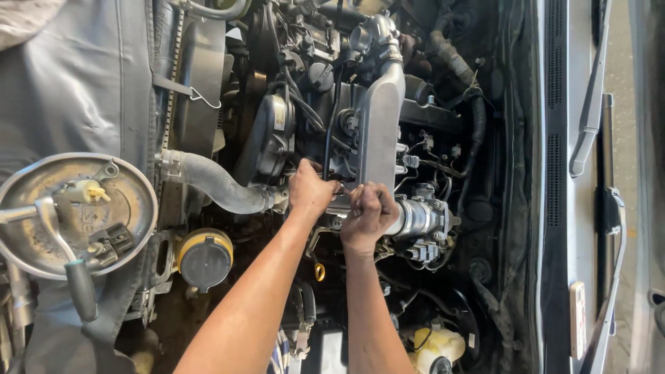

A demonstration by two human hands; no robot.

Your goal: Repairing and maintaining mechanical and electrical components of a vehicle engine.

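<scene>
Head view: left hand [309, 190] and right hand [368, 216] both closed around the joint where the silver intake pipe [379, 131] meets the throttle body [422, 218], engine bay centre. Best handled with a steady, even grip.

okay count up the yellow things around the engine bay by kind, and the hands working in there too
Hands: 2, left hand and right hand
Yellow-rimmed round cap: 1
Yellow dipstick loop: 1
Yellowish fluid reservoir: 1
Total: 5

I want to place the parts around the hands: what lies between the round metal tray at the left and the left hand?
In the head view, a ribbed grey hose runs from beside the metal tray toward the left hand.
</scene>
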